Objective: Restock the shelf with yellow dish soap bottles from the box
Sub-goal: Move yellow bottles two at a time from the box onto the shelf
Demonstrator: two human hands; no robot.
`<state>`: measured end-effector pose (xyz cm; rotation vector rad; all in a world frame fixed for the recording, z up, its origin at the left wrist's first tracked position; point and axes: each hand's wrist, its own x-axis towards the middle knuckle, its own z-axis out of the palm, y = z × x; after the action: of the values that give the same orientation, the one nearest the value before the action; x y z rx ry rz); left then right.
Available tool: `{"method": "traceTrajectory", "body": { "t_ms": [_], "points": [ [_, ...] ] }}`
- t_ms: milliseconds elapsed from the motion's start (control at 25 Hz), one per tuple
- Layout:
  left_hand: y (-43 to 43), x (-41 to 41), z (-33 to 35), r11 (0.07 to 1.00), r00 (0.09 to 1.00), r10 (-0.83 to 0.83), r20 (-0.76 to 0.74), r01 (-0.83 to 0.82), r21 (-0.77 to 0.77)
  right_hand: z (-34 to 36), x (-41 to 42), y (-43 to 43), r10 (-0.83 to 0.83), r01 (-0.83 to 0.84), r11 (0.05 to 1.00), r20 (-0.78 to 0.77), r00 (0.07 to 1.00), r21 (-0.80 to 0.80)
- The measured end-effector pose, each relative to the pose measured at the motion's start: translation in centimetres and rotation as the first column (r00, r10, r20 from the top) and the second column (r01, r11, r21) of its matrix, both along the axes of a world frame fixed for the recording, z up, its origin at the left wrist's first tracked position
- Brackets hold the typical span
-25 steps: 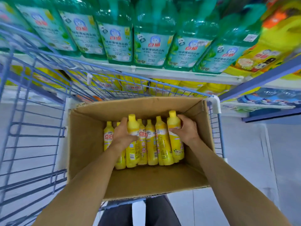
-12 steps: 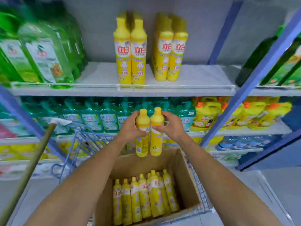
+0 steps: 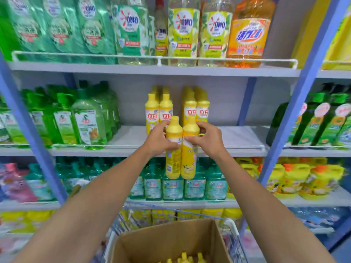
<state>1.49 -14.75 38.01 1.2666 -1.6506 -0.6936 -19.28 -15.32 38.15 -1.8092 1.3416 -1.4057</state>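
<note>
Left hand fingers grip the left bottle; right hand fingers grip the right bottle, both upright before the shelf.

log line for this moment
left hand grips left bottle | right hand grips right bottle | neither on shelf yet | box below

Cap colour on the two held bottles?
Yellow caps, same yellow as the bottles; head view shows it best.

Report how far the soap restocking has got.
Done: two clusters of yellow bottles stand on the middle shelf. In hand: two bottles, one gripped by the left hand, one by the right hand, not yet shelved. Left: more yellow caps show in the box.
</note>
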Motion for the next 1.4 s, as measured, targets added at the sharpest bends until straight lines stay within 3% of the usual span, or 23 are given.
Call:
{"method": "traceTrajectory", "body": {
  "t_ms": [280, 480, 840, 1120, 1240, 1400],
  "points": [
    [-4.8, -3.9, 7.6, 0.994, 0.999, 0.045, -0.015, -0.046, -0.098, 7.5, -3.2, -5.3, -0.016, 0.007, 0.987, -0.057, 0.998, -0.159],
    [-9.0, -6.1, 8.6, 0.988, 0.995, 0.104, -0.005, -0.104, -0.114, 8.9, -5.0, -9.3, -0.116, 0.092, 0.97, -0.097, 0.989, -0.224],
    [-12.8, -7.9, 3.5, 0.988, 0.99, 0.14, -0.02, -0.141, -0.059, 3.4, -5.6, -13.4, -0.132, 0.118, 0.985, -0.105, 0.986, -0.125],
    [-13.4, -7.6, 1.9, 0.997, 0.997, 0.067, -0.029, -0.068, -0.024, 1.2, -5.7, -13.6, -0.115, 0.114, 0.989, -0.009, 0.993, -0.097],
    [-12.9, -7.3, 0.8, 0.998, 1.0, 0.007, -0.03, -0.005, 0.064, 0.8, -6.3, -13.5, -0.039, 0.037, 0.998, -0.027, 0.999, -0.045],
    [-12.7, -6.8, -0.2, 0.998, 0.997, -0.024, -0.075, 0.028, 0.056, -1.1, -7.1, -13.3, 0.035, -0.03, 0.996, -0.058, 0.998, 0.087]
  ]
}}
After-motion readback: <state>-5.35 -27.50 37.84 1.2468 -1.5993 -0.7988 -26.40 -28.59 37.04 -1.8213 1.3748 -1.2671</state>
